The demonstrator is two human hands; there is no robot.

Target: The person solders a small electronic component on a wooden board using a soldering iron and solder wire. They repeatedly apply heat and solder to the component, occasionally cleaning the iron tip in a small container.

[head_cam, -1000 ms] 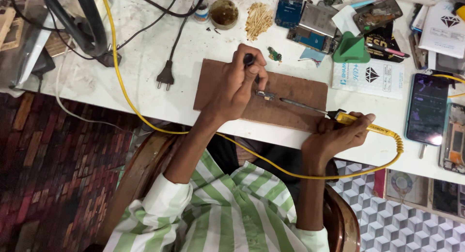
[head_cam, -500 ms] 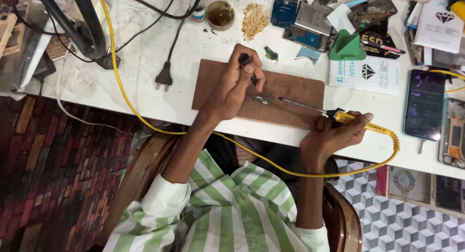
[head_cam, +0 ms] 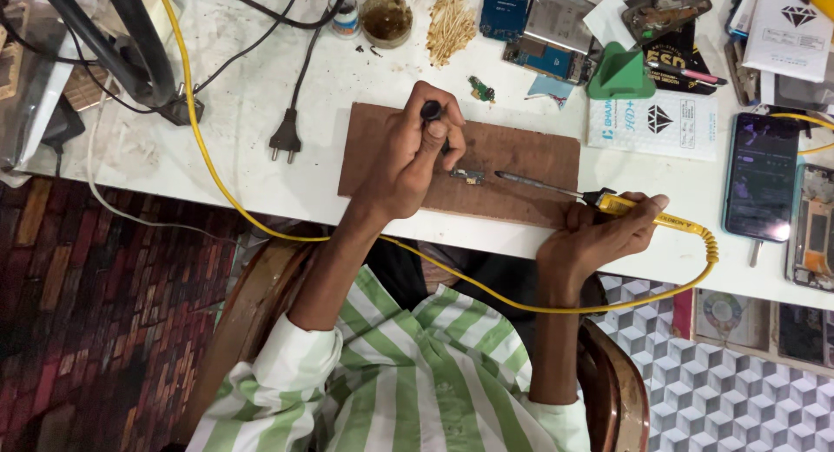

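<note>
My left hand (head_cam: 408, 161) is closed around a black-handled tool (head_cam: 431, 110) and presses down on a small circuit board (head_cam: 469, 176). The board lies on a brown wooden board (head_cam: 521, 156) on the white table (head_cam: 243, 174). My right hand (head_cam: 599, 239) grips the yellow handle of a soldering iron (head_cam: 621, 205) near the table's front edge. The iron's thin metal tip (head_cam: 534, 183) points left and ends just right of the small circuit board. A coiled yellow cable (head_cam: 208, 156) runs from the iron under my arms and up across the table.
A black plug (head_cam: 285, 142) lies left of the wooden board. Behind it are a round tin (head_cam: 386, 17), a pile of pale sticks (head_cam: 450, 26), phone parts (head_cam: 547, 35), a green stand (head_cam: 618, 74) and a white box (head_cam: 651, 126). A phone (head_cam: 760, 178) lies at right.
My left hand has shifted slightly on the black tool over the small circuit board. The soldering iron stays in about the same place.
</note>
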